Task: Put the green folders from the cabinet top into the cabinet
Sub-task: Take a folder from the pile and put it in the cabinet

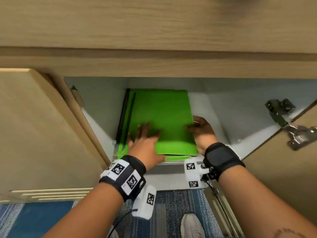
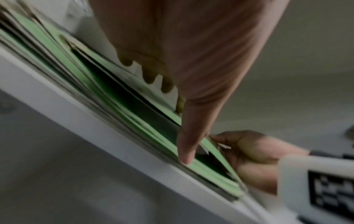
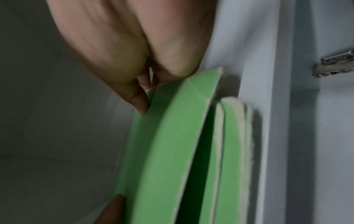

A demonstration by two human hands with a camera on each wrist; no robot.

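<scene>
Bright green folders [image 1: 159, 117] lie stacked in the cabinet [image 1: 223, 103]; left hand [image 1: 145, 145] presses flat, right hand [image 1: 202, 133] pinches their right edge, white shelf free beyond.

A white shelf [image 1: 211, 107] inside the cabinet is carrying a flat stack of green folders [image 1: 159, 117], which is lying toward its left side with bare white board showing on the right. The lowest folders are poking out slightly at the front edge. Below, a patterned blue carpet [image 1: 173, 201] is bearing a grey shoe [image 1: 192, 225].
</scene>
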